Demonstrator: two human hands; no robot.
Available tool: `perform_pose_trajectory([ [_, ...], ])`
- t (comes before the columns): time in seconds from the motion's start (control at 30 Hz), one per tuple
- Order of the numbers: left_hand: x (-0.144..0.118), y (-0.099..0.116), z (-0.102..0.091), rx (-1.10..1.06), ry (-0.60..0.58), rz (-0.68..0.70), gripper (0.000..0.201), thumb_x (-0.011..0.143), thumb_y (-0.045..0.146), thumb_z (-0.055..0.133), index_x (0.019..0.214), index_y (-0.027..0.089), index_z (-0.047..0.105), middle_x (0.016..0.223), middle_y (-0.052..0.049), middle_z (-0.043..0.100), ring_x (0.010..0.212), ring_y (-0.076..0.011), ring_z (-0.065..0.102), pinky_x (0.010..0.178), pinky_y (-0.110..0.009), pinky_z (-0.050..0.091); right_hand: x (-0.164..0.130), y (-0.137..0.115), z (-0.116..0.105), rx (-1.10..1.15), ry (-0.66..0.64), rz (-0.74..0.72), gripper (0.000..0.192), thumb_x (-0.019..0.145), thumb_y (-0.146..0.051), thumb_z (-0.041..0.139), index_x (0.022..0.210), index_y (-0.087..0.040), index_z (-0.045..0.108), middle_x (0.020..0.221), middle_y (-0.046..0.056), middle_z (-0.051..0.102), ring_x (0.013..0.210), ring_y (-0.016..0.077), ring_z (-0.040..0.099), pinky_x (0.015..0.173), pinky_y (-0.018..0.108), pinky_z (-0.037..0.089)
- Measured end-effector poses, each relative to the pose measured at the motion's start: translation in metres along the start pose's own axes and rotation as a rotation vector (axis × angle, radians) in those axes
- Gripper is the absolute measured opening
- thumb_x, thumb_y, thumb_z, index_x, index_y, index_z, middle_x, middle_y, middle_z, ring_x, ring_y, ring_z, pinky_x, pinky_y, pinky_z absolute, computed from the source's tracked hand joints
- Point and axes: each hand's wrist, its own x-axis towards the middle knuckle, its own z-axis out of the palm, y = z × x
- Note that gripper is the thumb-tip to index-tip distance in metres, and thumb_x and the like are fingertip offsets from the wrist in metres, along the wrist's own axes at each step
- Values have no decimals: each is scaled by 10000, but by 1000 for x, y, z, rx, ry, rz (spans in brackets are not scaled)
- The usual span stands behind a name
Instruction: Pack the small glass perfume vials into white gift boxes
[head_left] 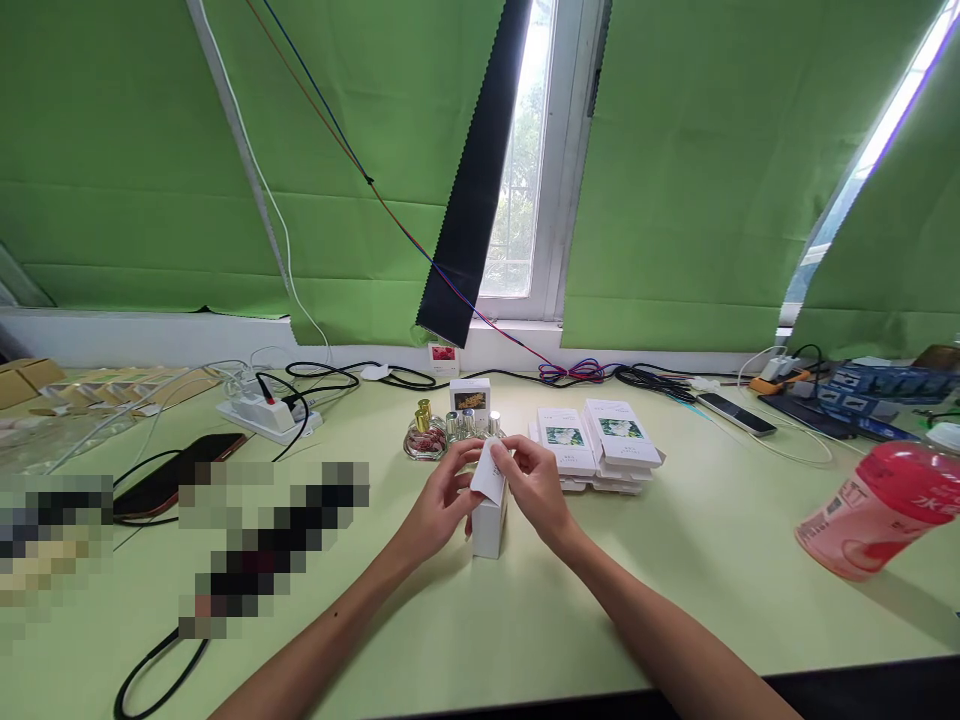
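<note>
A small white carton (489,525) stands upright on the pale green table (675,600), and everything else can be placed from it. The left hand (442,500) grips the carton's left side, fingers curled around it, while the right hand (534,487) pinches the raised white top flap (491,470) between thumb and fingertips; both hands are closed on the box. No print can be read on the carton's visible faces. Just behind the carton sits a round glass perfume bottle (424,436) with a gold cap, and beside that a cluster of small silver-capped vials (472,424) in front of a little white box with a dark label (469,395), its writing too small to read. Behind and to the right of the carton lies a stack of flat white boxes (600,445) with a white flower picture on green; their text is illegible. Far right of the carton, a pink bottle (874,510) lies tilted with white Chinese characters on it, the character 水 being legible. Behind and left of the carton is a white power strip (266,412) with black cables, and nearer on the left a dark phone (176,475). A smaller box with a red picture (443,355) stands on the sill beyond the carton.
</note>
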Motion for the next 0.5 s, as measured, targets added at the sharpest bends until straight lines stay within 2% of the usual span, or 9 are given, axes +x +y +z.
perform_pose_trajectory([
  [0.23, -1, 2, 4, 15, 33, 0, 500, 916, 447, 638, 1338, 264, 441, 1345, -126, 505, 765, -133, 601, 458, -198, 496, 2, 2, -1, 58, -15, 23, 334, 874, -514, 650, 839, -185, 693, 675, -6, 592, 592, 128, 489, 543, 258, 389],
  [0.5, -2, -1, 5, 95, 22, 17, 507, 952, 444, 590, 1401, 284, 418, 1386, -132, 481, 756, -127, 591, 476, -214, 522, 0, -4, 0, 104, -7, 15, 335, 895, -512, 630, 844, -185, 682, 719, 4, 613, 640, 135, 515, 583, 257, 419],
])
